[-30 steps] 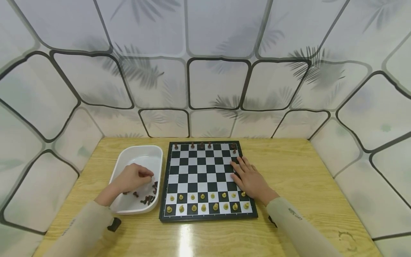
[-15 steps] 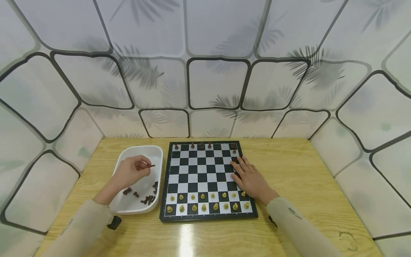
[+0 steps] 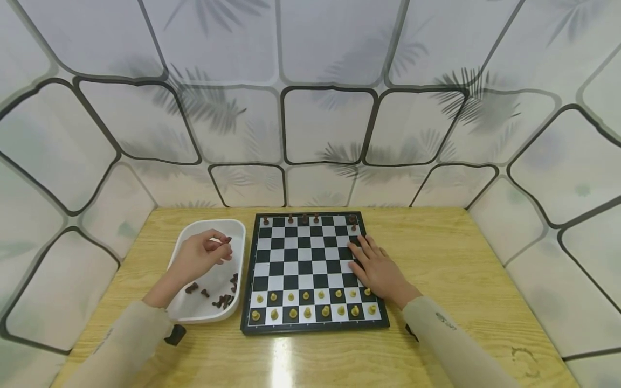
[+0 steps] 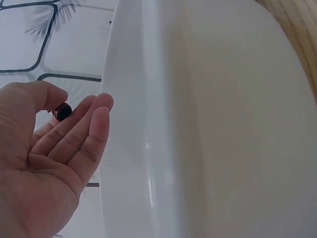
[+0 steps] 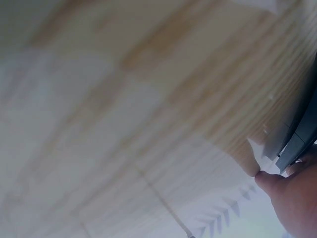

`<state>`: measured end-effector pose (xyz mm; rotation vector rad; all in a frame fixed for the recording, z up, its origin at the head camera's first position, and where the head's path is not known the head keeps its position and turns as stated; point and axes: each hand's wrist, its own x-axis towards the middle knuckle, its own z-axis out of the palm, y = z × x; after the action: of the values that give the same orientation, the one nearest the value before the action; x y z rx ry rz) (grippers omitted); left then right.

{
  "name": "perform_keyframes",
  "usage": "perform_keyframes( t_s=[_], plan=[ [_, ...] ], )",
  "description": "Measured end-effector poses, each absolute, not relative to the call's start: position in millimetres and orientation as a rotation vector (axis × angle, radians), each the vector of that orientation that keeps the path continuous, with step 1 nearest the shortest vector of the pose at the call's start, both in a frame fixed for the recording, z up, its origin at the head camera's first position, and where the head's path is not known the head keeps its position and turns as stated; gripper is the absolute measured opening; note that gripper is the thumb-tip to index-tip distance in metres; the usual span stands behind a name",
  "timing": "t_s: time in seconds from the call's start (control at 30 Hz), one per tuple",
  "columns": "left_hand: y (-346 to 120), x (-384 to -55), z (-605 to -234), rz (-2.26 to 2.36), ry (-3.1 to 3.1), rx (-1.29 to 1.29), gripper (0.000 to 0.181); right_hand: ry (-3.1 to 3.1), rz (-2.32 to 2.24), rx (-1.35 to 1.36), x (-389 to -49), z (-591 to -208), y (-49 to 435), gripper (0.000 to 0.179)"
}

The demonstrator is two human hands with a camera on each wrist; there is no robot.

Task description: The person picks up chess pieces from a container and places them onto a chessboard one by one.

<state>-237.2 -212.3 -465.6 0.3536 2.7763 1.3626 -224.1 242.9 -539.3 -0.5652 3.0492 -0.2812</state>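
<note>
Over the white plastic tray [image 3: 244,240], my left hand [image 3: 196,256] pinches a dark brown chess piece [image 4: 62,112] between thumb and index finger. Its other fingers are loosely bent. Several brown pieces [image 3: 224,301] lie scattered in the tray below. To the right is a magnetic chessboard [image 3: 291,254] in a black frame. My right hand [image 3: 380,271] rests on the board's right edge with fingers spread. Gold pieces [image 3: 307,312] fill the two near rows. At the far edge stand several brown pieces [image 3: 316,219], plus one brown pawn [image 3: 353,227] in the second row at right.
Tray and chessboard stand side by side on a light wooden table [image 3: 436,242], with a narrow gap between them. A patterned wall [image 3: 320,124] encloses the table at the back and both sides.
My left hand has lifted a brown piece from the tray and turned it between its fingertips, with the other fingers loosening. My right hand has stayed on the board.
</note>
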Motion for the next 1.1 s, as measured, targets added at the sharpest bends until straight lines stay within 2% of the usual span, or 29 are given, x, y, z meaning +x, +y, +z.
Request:
perform_keyframes(
  t_s=[0.37, 0.77, 1.1],
  plan=[
    [-204.7, -240.1, -459.6, 1.369, 2.736, 0.504, 0.029, 3.054, -0.289, -0.57, -224.8, -539.1, 242.9, 0.064],
    [-183.9, -245.8, -446.0, 1.215, 2.963, 0.634, 0.023, 3.049, -0.288, -0.562, -224.9, -539.1, 242.9, 0.064],
    [-157.8, -252.2, -442.9, 1.238, 2.904, 0.553, 0.025, 3.05, -0.289, -0.562, -224.3, -538.6, 243.4, 0.064]
  ],
)
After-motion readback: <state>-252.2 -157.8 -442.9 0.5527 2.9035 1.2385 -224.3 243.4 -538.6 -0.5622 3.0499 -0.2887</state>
